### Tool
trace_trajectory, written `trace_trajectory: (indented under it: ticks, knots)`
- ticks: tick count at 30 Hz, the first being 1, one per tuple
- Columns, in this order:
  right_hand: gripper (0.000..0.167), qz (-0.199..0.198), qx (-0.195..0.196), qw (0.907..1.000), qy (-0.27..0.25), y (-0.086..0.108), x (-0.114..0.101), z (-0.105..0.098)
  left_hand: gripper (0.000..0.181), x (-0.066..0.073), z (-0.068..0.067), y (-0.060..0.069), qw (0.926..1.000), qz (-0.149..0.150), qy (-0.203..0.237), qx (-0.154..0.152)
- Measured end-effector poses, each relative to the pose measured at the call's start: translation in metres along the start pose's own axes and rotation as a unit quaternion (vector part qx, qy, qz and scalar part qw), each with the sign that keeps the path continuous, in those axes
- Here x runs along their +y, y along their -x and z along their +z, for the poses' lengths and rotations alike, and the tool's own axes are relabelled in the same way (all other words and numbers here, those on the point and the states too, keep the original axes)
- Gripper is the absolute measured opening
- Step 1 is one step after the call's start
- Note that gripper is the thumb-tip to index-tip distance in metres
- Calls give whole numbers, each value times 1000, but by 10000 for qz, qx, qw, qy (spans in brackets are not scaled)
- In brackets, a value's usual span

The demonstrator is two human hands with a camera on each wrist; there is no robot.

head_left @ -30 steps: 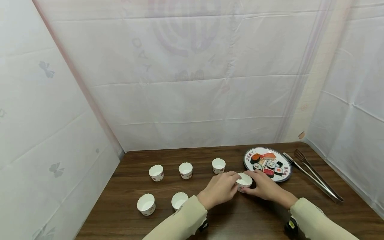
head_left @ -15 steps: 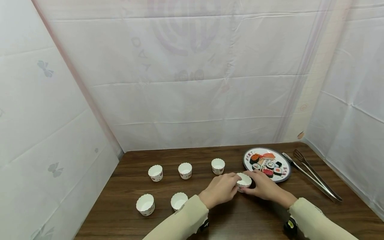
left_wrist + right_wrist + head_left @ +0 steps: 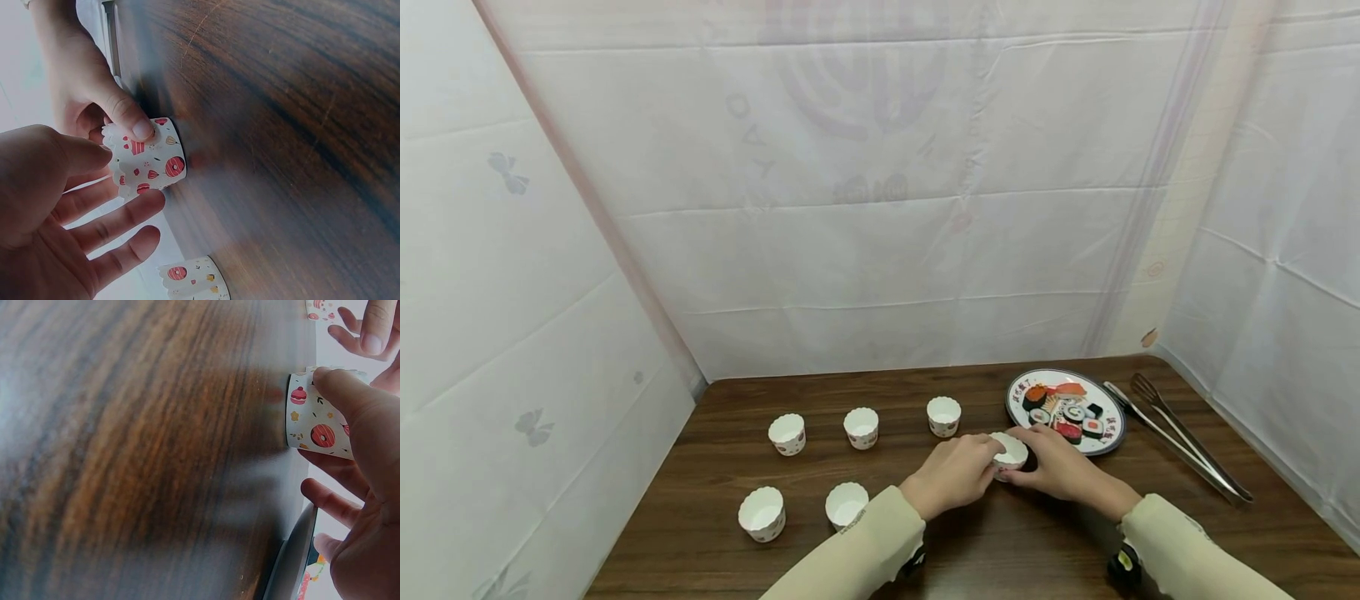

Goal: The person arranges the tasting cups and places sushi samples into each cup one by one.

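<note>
- White cloth (image 3: 880, 250) fills the head view's upper part.
- Brown table (image 3: 992, 550) spans the bottom.
- Sushi-printed plate (image 3: 1065, 412) sits right of centre, metal tongs (image 3: 1189, 456) just beside it at lower right.
- Left hand (image 3: 951, 473), lower centre: thumb and forefinger pinch the held cup (image 3: 1011, 451), other fingers apart.
- Right hand (image 3: 1062, 465), to its right: thumb and fingers clamped on the same cup, upright between both hands.
- Five other cups (image 3: 861, 427), lower left to centre, one partly behind the left sleeve (image 3: 855, 546).

Left sleeve (image 3: 861, 546), lower centre of frame, pale cream, gathered cuff, small dark lettering (image 3: 852, 522); right sleeve (image 3: 1187, 546), lower right, matching; black wrist device (image 3: 1124, 568) beneath, yellow-green mark visible.
</note>
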State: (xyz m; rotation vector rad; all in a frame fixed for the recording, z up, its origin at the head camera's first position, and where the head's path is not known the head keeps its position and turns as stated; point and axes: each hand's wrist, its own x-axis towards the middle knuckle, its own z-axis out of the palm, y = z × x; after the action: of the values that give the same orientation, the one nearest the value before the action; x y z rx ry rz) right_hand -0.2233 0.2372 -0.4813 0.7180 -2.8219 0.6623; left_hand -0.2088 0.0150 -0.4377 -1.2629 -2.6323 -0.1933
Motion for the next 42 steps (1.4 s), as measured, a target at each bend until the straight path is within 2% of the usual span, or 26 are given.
trace_trajectory:
  ticks: [12, 19, 32, 42]
  knots:
    - [63, 2, 35, 10000, -15, 1, 0, 1, 25, 1, 5, -3, 9998, -108, -45, -150]
    - [64, -40, 36, 10000, -38, 0, 0, 0, 23, 1, 5, -3, 9998, -101, -74, -138]
    - [64, -6, 49, 10000, -49, 1, -2, -1, 4, 0, 5, -7, 9997, -66, -225, -68]
    - [63, 20, 90, 9999, 40, 1, -3, -1, 8, 2, 5, -10, 9994, -149, -273, -151]
